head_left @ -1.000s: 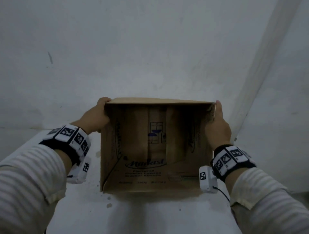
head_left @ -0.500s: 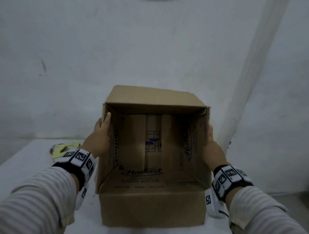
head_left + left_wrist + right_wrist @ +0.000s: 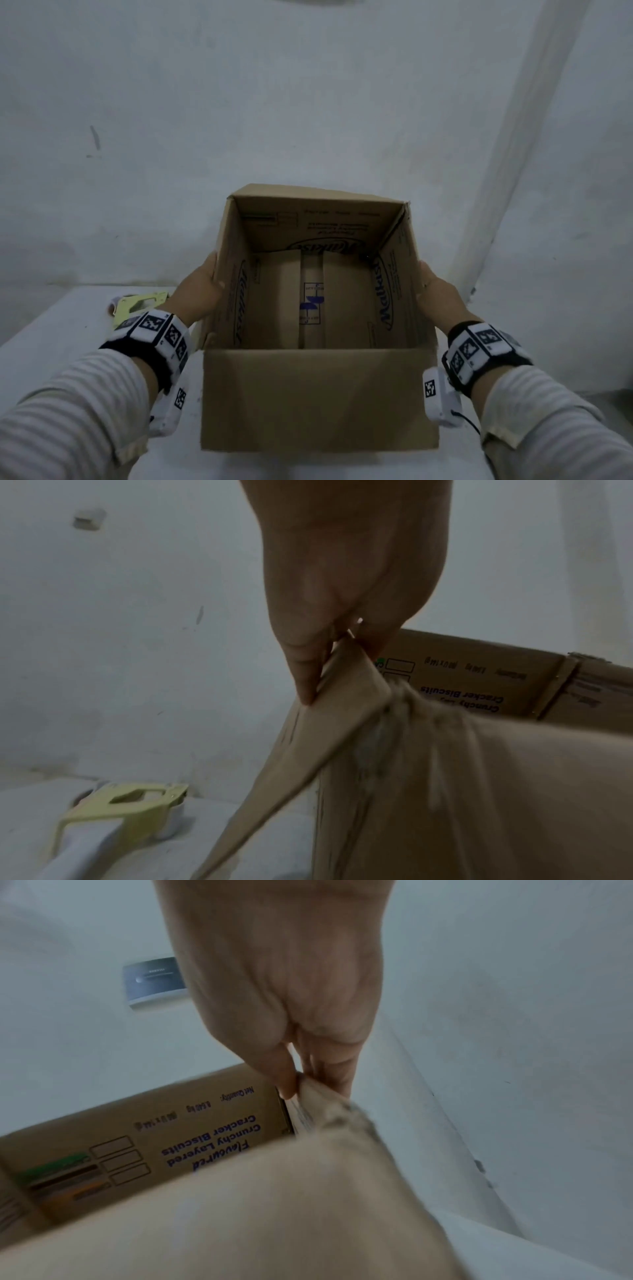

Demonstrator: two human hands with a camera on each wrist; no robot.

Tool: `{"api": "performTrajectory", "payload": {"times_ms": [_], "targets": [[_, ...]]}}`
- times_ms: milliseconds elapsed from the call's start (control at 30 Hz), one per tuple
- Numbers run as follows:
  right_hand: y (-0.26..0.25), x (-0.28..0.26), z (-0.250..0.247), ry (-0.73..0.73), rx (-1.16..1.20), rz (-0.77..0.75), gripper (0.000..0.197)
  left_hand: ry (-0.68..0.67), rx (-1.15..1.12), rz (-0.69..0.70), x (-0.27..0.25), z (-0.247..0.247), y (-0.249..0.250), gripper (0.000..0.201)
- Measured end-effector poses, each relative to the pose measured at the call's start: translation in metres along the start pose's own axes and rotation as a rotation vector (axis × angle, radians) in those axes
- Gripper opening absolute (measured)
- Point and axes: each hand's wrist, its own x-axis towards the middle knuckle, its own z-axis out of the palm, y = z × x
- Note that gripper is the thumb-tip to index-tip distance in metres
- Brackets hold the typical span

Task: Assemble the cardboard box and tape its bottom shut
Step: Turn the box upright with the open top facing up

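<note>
A brown printed cardboard box stands on the white table with its open side up. Its bottom flaps lie folded shut inside. My left hand grips the top edge of the left wall, thumb inside and fingers outside. In the left wrist view the left hand pinches that edge of the box. My right hand holds the right wall the same way. The right wrist view shows the right hand pinching the rim of the box.
A pale yellow tape dispenser lies on the table just left of the box, behind my left wrist; the left wrist view shows the tape dispenser close by. A white wall rises behind the table, with a corner at the right.
The box has tipped from lying with its opening facing me to standing with its opening upward. Both hands stayed on its side walls and came lower and nearer.
</note>
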Motion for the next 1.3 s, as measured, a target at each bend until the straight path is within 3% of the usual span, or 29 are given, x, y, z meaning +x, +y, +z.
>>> {"api": "performTrajectory", "payload": {"times_ms": [133,267,400,533,733,1000,1200,1300], "targets": [[0.011,-0.016,0.019,-0.077,-0.032,0.061,0.086,-0.155,-0.088,-0.122,-0.012,0.012,-0.012,0.05],[0.006,-0.025,0.022,-0.048,0.011,0.086,0.08,-0.124,-0.078,-0.201,-0.01,0.017,-0.008,0.041],[0.007,-0.02,0.011,-0.004,0.031,0.099,0.073,-0.114,-0.074,-0.216,-0.013,0.015,0.01,0.021],[0.005,-0.018,0.001,0.033,0.024,0.1,0.056,-0.148,-0.085,-0.226,-0.013,0.016,0.018,0.021],[-0.006,-0.021,0.012,0.025,-0.05,0.134,0.035,-0.068,-0.054,-0.231,-0.007,0.016,0.013,0.037],[0.009,-0.028,-0.002,0.124,-0.029,0.225,0.032,-0.102,-0.056,-0.226,-0.016,0.045,0.024,0.028],[0.0,-0.02,0.012,0.134,0.017,0.312,0.053,-0.011,-0.066,-0.304,-0.007,0.039,0.02,0.036],[0.011,-0.018,0.01,0.108,0.065,0.305,0.048,0.006,-0.057,-0.252,-0.003,0.048,0.031,0.036]]}}
